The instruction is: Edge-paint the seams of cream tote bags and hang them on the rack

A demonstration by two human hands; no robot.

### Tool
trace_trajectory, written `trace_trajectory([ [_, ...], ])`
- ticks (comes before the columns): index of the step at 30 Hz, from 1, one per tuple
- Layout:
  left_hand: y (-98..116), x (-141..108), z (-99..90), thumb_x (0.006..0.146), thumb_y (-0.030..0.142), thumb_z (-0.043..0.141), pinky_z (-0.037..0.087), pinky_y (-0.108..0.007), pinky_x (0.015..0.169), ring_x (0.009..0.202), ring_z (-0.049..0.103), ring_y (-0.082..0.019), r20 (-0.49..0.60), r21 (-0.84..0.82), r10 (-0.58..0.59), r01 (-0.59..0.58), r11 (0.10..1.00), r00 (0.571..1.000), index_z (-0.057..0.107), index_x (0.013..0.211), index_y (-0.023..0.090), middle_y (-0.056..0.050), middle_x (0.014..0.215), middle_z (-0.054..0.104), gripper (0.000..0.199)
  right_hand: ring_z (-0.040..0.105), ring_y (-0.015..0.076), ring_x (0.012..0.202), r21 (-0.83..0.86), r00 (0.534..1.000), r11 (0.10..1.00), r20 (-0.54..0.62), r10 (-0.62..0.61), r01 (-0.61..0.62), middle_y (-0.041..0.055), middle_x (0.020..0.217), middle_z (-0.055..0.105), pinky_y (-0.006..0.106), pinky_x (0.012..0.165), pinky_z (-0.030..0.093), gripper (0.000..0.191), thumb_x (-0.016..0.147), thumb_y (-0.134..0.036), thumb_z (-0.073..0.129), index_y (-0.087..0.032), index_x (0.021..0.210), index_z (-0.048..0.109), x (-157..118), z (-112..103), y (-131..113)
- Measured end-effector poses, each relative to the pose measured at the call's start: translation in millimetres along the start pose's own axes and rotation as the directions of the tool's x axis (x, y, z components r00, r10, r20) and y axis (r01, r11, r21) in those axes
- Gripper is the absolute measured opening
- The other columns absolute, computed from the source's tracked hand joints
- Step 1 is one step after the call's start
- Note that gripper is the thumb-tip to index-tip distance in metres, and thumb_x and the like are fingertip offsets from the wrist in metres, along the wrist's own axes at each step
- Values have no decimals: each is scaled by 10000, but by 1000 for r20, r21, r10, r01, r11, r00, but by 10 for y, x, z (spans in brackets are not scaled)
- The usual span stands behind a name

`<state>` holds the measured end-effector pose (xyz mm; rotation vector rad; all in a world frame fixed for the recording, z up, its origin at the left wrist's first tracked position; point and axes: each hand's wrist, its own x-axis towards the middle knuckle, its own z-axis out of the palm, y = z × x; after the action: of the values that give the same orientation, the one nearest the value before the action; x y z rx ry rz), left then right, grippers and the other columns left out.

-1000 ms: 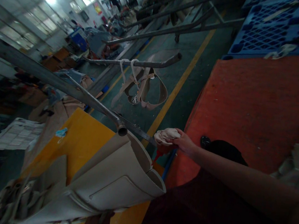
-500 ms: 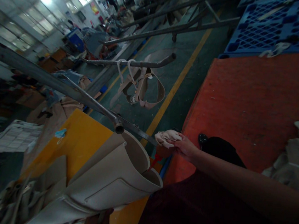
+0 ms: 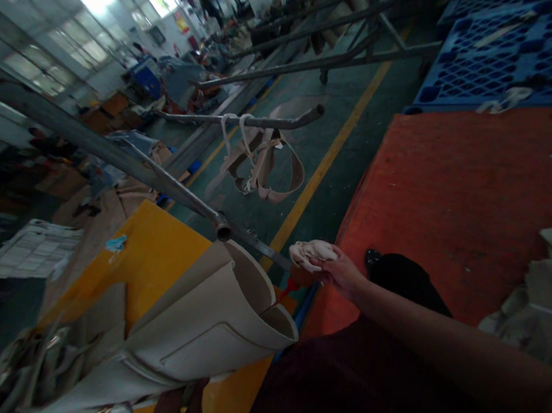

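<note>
Right hand point(image 3: 341, 272) partly hidden by bunched cloth point(image 3: 311, 252), forearm point(image 3: 421, 327) cut off at right edge; distant clutter point(image 3: 183, 85) blurred

Can't read a single word, number or logo anywhere here, sorry. Closest thing to a sign is the little yellow-and-red patch point(image 3: 181, 24) up on the far wall point(image 3: 169, 39) — kinda poster-like, but way too small and smeared to make out. There's also a tiny white bit point(image 3: 279, 144) that looks like a tag on the tan straps point(image 3: 303, 173) hanging from the metal bar point(image 3: 275, 123), and I can't tell if anything's printed on it. Same deal with the white stack point(image 3: 29, 249) off to the left — faint lines across it, nothing legible.
</note>
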<state>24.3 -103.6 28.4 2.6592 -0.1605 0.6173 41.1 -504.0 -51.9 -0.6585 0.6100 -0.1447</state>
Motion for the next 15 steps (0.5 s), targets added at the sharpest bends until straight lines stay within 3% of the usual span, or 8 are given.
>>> trace_trajectory([
  [5, -208, 52, 48, 909, 565, 754, 552, -372, 704, 716, 628, -248, 28, -18, -43, 44, 999, 999, 721, 718, 297, -49, 718, 702, 331, 745, 223, 790, 16, 999, 1000, -33, -4, 5, 35, 1010, 813, 240, 500, 485, 704, 432, -251, 1071, -271, 1020, 686, 3, 9, 67],
  [10, -504, 64, 67, 825, 501, 787, 522, -361, 638, 740, 652, -261, 88, 48, -90, 86, 995, 992, 755, 721, 301, -54, 743, 745, 228, 766, 243, 905, 10, 994, 997, -85, -72, 73, 2, 984, 799, 294, 684, 609, 776, 381, -262, 1083, -280, 1030, 658, -14, 38, 71],
  [15, -536, 97, 60, 775, 469, 803, 542, -360, 616, 738, 707, -271, 114, 27, -18, 15, 1000, 993, 800, 714, 297, -62, 772, 801, 182, 757, 254, 918, 28, 992, 993, -54, -111, 113, 4, 993, 792, 312, 690, 614, 796, 371, -269, 1103, -291, 1021, 644, -50, -6, -58],
])
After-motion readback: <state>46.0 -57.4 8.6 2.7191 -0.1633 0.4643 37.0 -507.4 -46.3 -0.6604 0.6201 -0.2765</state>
